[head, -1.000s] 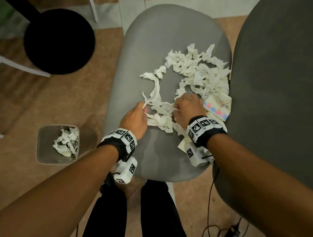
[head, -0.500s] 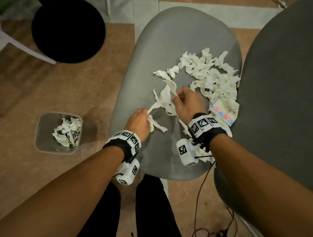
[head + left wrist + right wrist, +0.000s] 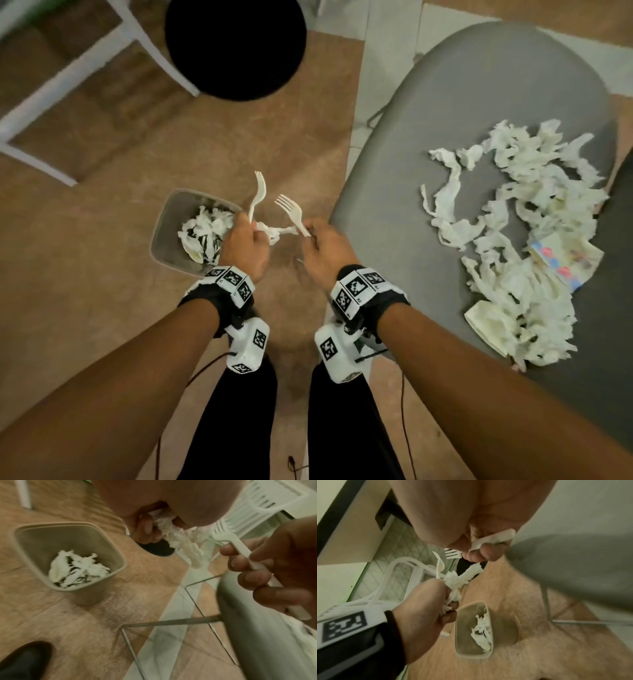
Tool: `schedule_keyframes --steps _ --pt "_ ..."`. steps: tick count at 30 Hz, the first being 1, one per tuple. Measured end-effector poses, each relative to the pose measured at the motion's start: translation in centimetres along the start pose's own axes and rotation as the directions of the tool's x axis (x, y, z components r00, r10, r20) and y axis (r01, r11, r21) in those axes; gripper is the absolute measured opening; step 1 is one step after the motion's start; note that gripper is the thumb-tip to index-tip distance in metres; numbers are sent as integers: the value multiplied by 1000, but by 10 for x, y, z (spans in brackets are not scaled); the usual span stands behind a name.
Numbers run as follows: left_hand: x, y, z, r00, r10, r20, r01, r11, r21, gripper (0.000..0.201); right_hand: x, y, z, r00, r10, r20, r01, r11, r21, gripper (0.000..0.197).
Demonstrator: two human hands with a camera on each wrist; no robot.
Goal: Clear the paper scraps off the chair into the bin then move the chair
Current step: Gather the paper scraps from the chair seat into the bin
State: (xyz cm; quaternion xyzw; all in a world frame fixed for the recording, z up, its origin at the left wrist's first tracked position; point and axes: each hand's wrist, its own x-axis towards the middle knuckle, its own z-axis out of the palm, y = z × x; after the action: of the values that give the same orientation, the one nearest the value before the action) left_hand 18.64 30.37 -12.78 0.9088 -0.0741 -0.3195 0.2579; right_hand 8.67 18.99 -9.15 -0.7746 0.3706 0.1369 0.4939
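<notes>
A grey padded chair seat (image 3: 479, 113) on the right carries a heap of white paper scraps (image 3: 524, 233). My left hand (image 3: 243, 245) grips a white plastic fork (image 3: 257, 195) together with a wad of scrap paper (image 3: 275, 233) (image 3: 181, 540), just right of the beige bin (image 3: 164, 236) (image 3: 30, 543) on the floor. My right hand (image 3: 325, 246) holds a second white fork (image 3: 291, 210) (image 3: 240, 550), level with the chair's left edge. A strip of the wad reaches towards the right hand (image 3: 471, 569). The bin holds earlier scraps (image 3: 482, 632).
A round black stool seat (image 3: 236, 44) and white chair legs (image 3: 61, 85) stand at the back left. A printed paper wrapper (image 3: 565, 263) lies among the scraps. The chair's thin metal legs (image 3: 171, 621) rest on the wood-pattern floor. My dark-trousered legs (image 3: 349, 428) are below.
Both hands lifted off the chair seat and swung left towards the bin, carrying a fork each and a wad of scraps. The view turned left with them.
</notes>
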Motion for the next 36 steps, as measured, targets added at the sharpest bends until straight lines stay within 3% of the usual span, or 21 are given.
schedule_keyframes --steps 3,6,9,12,14,16,21,24,28,32,36 --pt "18 -55 -26 991 -136 18 136 990 -22 21 24 -23 53 988 87 124 -83 996 -37 28" --pt "40 -102 -48 967 -245 67 248 968 -42 27 59 -39 103 967 166 194 -151 985 -88 27" --pt "72 -147 -61 944 -278 175 301 945 -126 41 89 -49 152 961 161 226 -149 986 -72 32" --pt "105 -201 -59 917 -289 275 366 885 -289 65 103 -52 181 928 214 306 -147 962 -228 51" --pt "116 -214 -57 912 -292 287 369 891 -264 70 104 -47 184 921 224 318 -125 944 -305 47" --pt "108 -201 -71 906 -308 292 377 900 -221 68 101 -46 182 915 217 342 -90 932 -350 36" --pt "94 -153 -84 940 -243 241 298 927 -229 21 86 -50 133 925 221 310 -119 941 -316 29" --pt "94 -105 -80 966 -147 210 185 967 -173 10 81 -50 96 943 200 265 -178 978 -106 24" --pt "83 -19 -57 981 27 194 -9 995 -94 12 77 -37 44 980 160 115 -181 960 213 16" --pt "75 63 -2 949 204 242 -205 979 -19 17 59 0 -34 987 160 -11 -148 931 333 14" --pt "54 134 77 870 354 342 -353 933 -66 18 33 70 -112 954 228 -194 -126 894 430 17"
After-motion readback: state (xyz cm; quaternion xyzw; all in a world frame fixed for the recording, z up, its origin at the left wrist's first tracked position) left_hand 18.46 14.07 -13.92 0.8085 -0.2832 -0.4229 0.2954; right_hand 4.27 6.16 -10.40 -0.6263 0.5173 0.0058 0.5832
